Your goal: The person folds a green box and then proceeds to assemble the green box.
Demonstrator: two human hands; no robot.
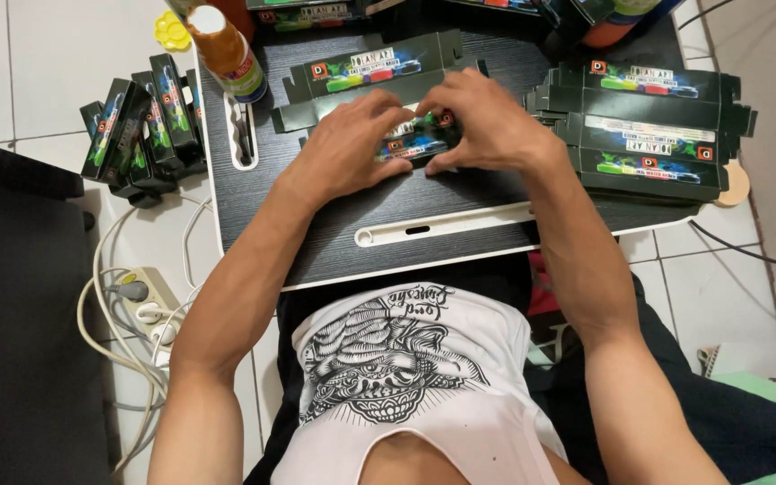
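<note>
Both hands rest on a small dark printed carton [417,136] lying on a low black lap table [316,242]. My left hand [348,144] presses its left end with the fingers curled over it. My right hand [482,121] covers its right end, thumb at the near edge. Much of the carton is hidden under the fingers. A flat unfolded carton [365,72] lies just beyond the hands.
A stack of flat cartons [648,135] sits on the table's right side. Several folded cartons [141,126] are piled on the tiled floor at left. An orange-filled bottle [226,49] stands at the table's far left corner. A power strip with white cables [141,301] lies on the floor.
</note>
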